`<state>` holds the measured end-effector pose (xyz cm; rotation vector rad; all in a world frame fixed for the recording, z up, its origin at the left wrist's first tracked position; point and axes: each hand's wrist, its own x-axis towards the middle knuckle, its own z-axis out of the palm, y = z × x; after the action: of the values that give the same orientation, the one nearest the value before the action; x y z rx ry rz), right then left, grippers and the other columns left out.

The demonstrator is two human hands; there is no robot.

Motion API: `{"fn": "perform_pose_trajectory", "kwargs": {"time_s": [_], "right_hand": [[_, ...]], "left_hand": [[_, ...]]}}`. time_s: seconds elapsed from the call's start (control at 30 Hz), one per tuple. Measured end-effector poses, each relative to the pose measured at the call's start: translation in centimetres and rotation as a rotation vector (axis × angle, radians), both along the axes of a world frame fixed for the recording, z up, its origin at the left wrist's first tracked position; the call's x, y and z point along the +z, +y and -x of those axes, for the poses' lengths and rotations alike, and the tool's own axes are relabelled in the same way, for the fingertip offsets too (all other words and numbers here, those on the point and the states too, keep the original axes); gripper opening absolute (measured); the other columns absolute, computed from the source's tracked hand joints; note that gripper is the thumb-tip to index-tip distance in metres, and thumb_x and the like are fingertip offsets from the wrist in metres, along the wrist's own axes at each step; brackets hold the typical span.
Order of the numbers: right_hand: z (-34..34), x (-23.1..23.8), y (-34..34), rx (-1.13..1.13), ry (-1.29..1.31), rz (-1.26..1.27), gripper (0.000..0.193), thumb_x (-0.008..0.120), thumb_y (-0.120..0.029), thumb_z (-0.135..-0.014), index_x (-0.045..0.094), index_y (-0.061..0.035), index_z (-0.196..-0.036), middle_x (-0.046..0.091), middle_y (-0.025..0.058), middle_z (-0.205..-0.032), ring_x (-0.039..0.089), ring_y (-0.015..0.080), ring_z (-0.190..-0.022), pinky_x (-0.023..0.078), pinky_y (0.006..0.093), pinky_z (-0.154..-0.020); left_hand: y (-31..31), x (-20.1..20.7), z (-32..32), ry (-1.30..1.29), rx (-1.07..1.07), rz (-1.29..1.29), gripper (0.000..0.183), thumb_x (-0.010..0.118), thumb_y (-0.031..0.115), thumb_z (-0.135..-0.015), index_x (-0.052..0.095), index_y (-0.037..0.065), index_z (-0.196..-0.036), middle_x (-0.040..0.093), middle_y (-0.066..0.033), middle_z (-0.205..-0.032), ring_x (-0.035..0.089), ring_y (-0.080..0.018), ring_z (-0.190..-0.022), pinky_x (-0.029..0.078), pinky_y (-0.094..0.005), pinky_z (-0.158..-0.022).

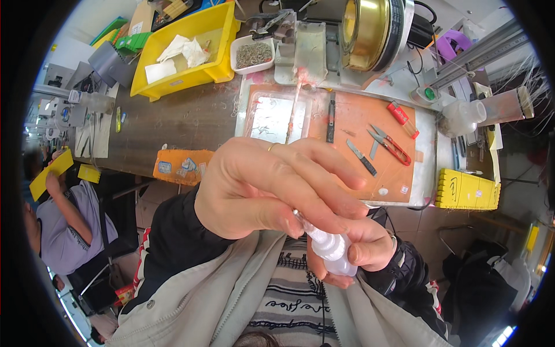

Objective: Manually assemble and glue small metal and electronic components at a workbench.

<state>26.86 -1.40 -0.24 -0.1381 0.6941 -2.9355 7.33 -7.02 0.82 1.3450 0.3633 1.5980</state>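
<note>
In front of my chest I hold a small white squeeze bottle with a narrow nozzle, tilted up and to the left. My right hand is wrapped round its lower body. The thumb and fingers of my left hand pinch around the nozzle's tip. A small shiny bit shows there, too small to name. Beyond my hands lies an orange mat. Red-handled thread snips, a craft knife, a slim black tool and a small red packet rest on it.
Behind the mat stand a clear shallow tray, a white dish of small metal pieces, a yellow bin and a gold cylinder. A translucent bottle stands right. Another person sits at the far left.
</note>
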Motion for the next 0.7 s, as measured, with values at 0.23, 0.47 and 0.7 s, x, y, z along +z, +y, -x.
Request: {"fn": "perform_pose_trajectory", "kwargs": {"time_s": [0.23, 0.47, 0.7], "right_hand": [[0.1, 0.2, 0.0, 0.009, 0.012, -0.028, 0.051, 0.053, -0.036, -0.091, 0.044, 0.0057, -0.118, 0.056, 0.0055, -0.09, 0.052, 0.0098, -0.061, 0.039, 0.021, -0.05], [0.5, 0.3, 0.1, -0.183, -0.041, -0.332, 0.035, 0.052, -0.028, -0.093, 0.048, 0.0015, -0.111, 0.057, 0.003, -0.081, 0.053, 0.0098, -0.065, 0.042, 0.0221, -0.056], [0.2, 0.1, -0.3, -0.423, -0.189, -0.733, 0.03, 0.06, -0.017, -0.088, 0.049, 0.0015, -0.108, 0.06, 0.0075, -0.08, 0.061, 0.0147, -0.069, 0.047, 0.0261, -0.061]], "left_hand": [[-0.6, 1.5, 0.3, 0.118, 0.082, 0.088, 0.016, 0.062, 0.015, -0.084, 0.069, 0.0, -0.082, 0.067, -0.0156, -0.092, 0.057, -0.0309, -0.102, 0.03, -0.0438, -0.099], [-1.7, 2.5, -0.6, 0.315, 0.442, 0.301, 0.035, 0.059, 0.03, -0.088, 0.064, 0.006, -0.063, 0.067, -0.0104, -0.081, 0.06, -0.026, -0.092, 0.031, -0.0419, -0.101], [-1.7, 2.3, -0.7, 0.334, 0.491, 0.37, 0.033, 0.058, 0.03, -0.089, 0.064, 0.004, -0.068, 0.067, -0.0111, -0.082, 0.06, -0.0286, -0.1, 0.032, -0.0425, -0.1]]}}
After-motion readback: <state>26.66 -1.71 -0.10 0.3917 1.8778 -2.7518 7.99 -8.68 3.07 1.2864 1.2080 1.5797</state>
